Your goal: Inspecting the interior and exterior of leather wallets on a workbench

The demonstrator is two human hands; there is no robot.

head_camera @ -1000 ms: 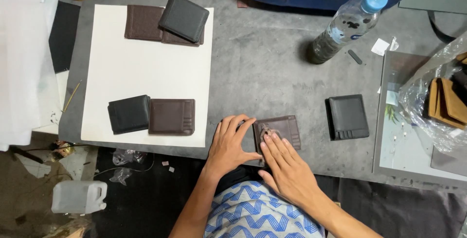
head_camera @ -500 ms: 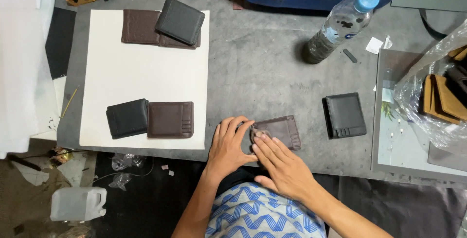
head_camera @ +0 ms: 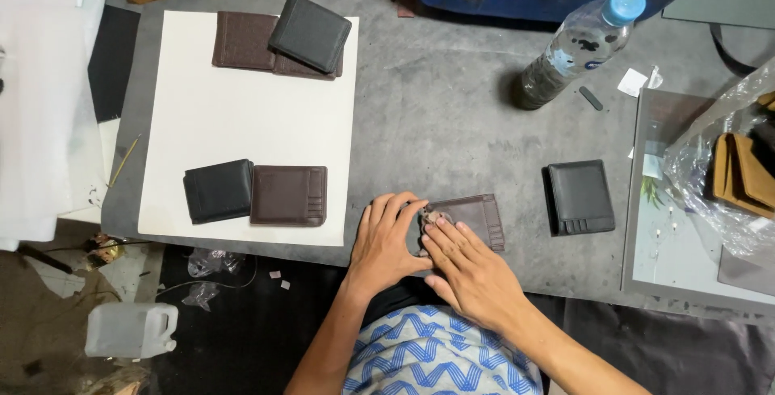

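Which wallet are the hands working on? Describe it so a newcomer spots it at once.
Start at the grey table and go to its near edge, right of the white board. The brown wallet lies there under the left hand and right hand. It is the only wallet being touched; the dark wallet to its right lies alone.

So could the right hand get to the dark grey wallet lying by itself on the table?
Probably yes. The right hand rests on the brown leather wallet, and the dark grey leather wallet lies just to its right on the grey table, with nothing between them.
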